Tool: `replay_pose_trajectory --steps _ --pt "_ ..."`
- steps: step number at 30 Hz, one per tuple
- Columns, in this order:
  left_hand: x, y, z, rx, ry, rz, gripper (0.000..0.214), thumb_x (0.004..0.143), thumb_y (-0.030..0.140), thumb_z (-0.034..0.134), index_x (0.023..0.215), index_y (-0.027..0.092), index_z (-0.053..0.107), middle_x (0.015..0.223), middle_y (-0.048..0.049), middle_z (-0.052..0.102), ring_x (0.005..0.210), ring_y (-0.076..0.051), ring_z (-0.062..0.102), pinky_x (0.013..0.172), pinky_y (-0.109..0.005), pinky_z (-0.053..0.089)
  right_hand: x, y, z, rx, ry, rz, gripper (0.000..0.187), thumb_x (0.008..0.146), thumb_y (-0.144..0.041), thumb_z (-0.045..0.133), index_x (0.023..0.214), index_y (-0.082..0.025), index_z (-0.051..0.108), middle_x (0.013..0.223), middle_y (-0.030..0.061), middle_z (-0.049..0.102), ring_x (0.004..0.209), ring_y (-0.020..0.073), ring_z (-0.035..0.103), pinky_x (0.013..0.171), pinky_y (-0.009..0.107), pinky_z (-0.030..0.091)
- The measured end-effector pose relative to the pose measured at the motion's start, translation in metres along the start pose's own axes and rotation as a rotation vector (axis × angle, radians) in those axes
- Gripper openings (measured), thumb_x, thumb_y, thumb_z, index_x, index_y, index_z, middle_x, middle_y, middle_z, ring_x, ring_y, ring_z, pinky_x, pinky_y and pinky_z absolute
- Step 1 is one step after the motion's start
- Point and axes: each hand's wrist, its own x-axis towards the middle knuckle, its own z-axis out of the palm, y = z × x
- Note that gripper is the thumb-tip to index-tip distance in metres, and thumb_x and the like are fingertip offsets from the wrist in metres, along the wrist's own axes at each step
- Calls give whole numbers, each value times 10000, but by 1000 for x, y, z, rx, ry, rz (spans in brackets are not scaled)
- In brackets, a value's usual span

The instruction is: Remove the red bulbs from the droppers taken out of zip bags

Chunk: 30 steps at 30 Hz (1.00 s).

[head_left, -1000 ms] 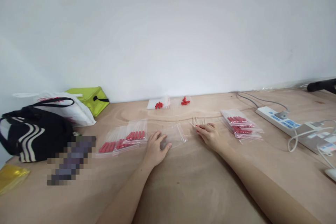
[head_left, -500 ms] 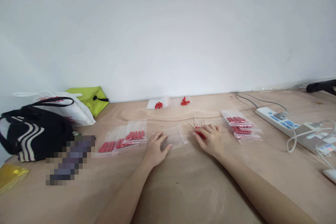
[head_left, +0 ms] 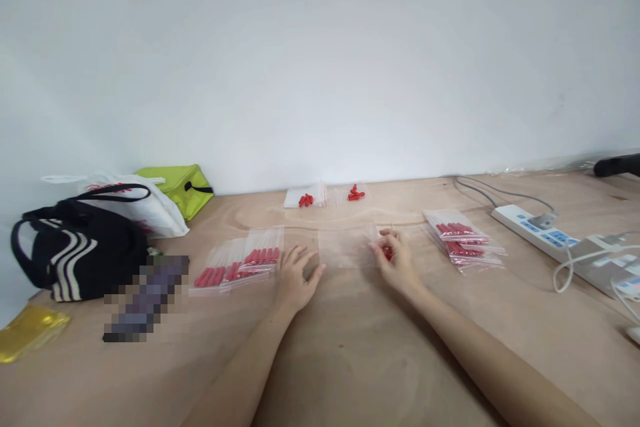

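Note:
My left hand [head_left: 295, 278] lies flat on the wooden table [head_left: 360, 353], fingers spread, at the left edge of an empty clear zip bag [head_left: 346, 245]. My right hand [head_left: 395, 261] is curled at that bag's right edge, its fingers closed on small red pieces [head_left: 386, 251] and on the bag's corner. Left of my left hand lie filled bags of red pieces [head_left: 239, 265]. A stack of filled bags [head_left: 463, 239] lies to the right of my right hand.
Two small bags with a few red pieces [head_left: 330, 196] lie by the wall. A black striped bag [head_left: 80, 250], a white bag [head_left: 135, 203] and a green pouch [head_left: 177, 187] sit at left. White power strips with cables [head_left: 560, 240] lie at right.
My right hand has closed on red pieces and moved to the clear bag's edge; the bag's right side now lies under its fingers. The thin sticks seen earlier are out of sight. My left hand stays.

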Motion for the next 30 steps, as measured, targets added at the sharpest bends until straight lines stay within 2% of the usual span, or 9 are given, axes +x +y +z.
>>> replay_pose_trajectory --steps 4,8,11,14,16,18,22,27,30 --pt "8 -14 -11 215 58 -178 344 741 410 521 1026 232 596 1137 -99 544 1141 -298 409 972 -513 268 14 15 -12 96 144 102 291 791 -488 433 755 -199 442 672 8 537 494 122 519 447 246 413" --pt "16 -33 -34 315 -229 -220 580 627 307 598 1194 279 476 1317 -104 394 1248 -355 261 961 -611 160 21 20 -20 110 287 114 282 787 -454 458 897 -197 420 816 33 550 561 120 572 490 248 457" --pt "19 -45 -49 340 -396 -245 690 580 212 587 1243 307 421 1378 -102 309 1260 -405 204 927 -655 153 27 18 -27 65 477 -10 339 795 -386 470 1056 -192 374 913 66 569 688 144 613 624 302 495" --pt "20 -52 -57 374 -434 -282 581 663 190 498 1234 285 442 1369 -107 329 1239 -371 282 906 -613 263 33 22 -42 -171 593 -206 273 795 -295 480 1045 -190 447 897 76 608 825 179 607 767 362 467" --pt "20 -55 -58 399 -438 -246 477 735 187 428 1202 265 483 1323 -102 401 1194 -310 377 893 -526 348 33 30 -52 -356 523 -310 140 805 -229 444 915 -205 528 867 61 631 885 182 594 841 382 424" --pt "20 -57 -56 422 -418 -173 406 791 207 384 1173 256 516 1265 -89 472 1139 -270 444 875 -447 393 31 42 -61 -507 368 -357 160 801 -176 403 836 -213 555 850 42 646 929 184 582 889 409 375" --pt "20 -59 -46 403 -284 -66 347 855 276 341 1111 243 574 1194 -74 542 1078 -265 491 870 -421 401 21 62 -67 -743 119 -303 190 741 -147 395 786 -204 571 839 34 654 922 200 576 929 440 302" --pt "13 -36 -13 120 -95 85 311 854 258 376 1063 225 605 1126 -77 582 1058 -244 500 918 -407 382 18 62 -68 -884 63 -252 222 704 -129 377 744 -203 582 813 25 650 824 184 574 972 443 193" --pt "6 -11 11 -80 -101 191 295 866 271 377 1054 242 602 1091 -63 593 1028 -214 516 899 -393 407 17 48 -63 -924 188 -256 207 741 -202 411 804 -198 608 920 55 627 894 216 532 946 463 155"
